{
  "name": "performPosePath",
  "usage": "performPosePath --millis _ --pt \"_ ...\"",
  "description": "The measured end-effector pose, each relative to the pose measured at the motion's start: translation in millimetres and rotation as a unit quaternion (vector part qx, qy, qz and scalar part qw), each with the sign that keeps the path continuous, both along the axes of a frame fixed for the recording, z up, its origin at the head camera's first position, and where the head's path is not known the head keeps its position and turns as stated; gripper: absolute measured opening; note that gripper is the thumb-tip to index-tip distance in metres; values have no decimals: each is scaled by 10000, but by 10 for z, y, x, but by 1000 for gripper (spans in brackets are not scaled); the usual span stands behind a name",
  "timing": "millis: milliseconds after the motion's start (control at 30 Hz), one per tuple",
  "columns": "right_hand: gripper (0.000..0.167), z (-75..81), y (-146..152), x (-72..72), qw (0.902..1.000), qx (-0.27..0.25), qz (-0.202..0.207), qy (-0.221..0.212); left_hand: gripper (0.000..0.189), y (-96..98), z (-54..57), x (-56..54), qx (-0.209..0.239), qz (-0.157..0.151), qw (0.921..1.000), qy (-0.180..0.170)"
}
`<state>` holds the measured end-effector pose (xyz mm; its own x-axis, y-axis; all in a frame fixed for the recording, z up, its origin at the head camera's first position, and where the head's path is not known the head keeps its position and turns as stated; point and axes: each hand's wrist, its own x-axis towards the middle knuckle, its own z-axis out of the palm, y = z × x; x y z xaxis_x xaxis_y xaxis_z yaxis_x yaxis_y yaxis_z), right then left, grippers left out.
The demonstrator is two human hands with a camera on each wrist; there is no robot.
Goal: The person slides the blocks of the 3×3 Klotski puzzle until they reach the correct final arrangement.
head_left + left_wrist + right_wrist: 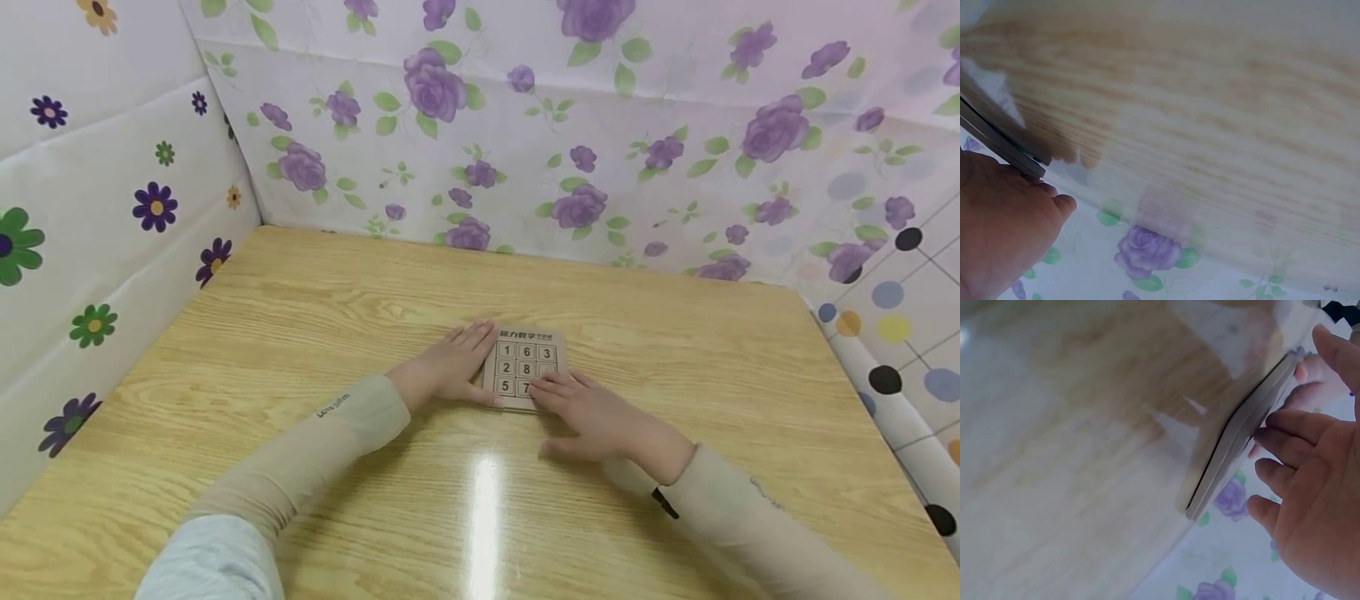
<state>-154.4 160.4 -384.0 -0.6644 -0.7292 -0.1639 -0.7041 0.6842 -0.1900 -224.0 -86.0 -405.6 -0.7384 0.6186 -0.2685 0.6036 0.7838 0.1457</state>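
Beige sleeves (765, 529) end at bare hands (453, 367). Near the hands, dark lettering (333, 406) marks the left sleeve (300, 458), a black tab (664, 502) the right; farther away, pale blue-grey fabric (213, 558).

The head view looks forward and down from above the number board (527, 368) and set back from it, far enough to take in the tabletop (360, 292) around the board and the floral cloth (525, 142) beyond it. Both wrist views are low and close to the board, skimming the tabletop towards that cloth, pictures turned over: one with the left hand (1007, 225) at the board's edge, one with the right hand (1319, 475). All three share board and cloth.
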Motion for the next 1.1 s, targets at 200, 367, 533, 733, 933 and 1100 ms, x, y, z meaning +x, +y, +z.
performPosePath --millis 200,367,533,733,933,1100 --pt "77 12 94 -97 9996 -24 -243 153 115 6 5 17 36 -9 10000 60" --pt "76 -1 131 -100 9996 -10 -269 131 116 10 2 24 6 -18 10000 3" --pt "75 21 137 -21 9996 -21 -240 132 116 2 -6 13 45 -24 10000 6" --pt "74 65 132 57 9998 128 -106 145 115 -5 3 -2 95 4 10000 -20" --pt "72 61 113 4 9999 72 -82 94 115 -4 23 1 39 21 10000 -40" --pt "71 36 46 -104 9997 -64 47 248 114 6 30 13 24 -24 10000 -8"
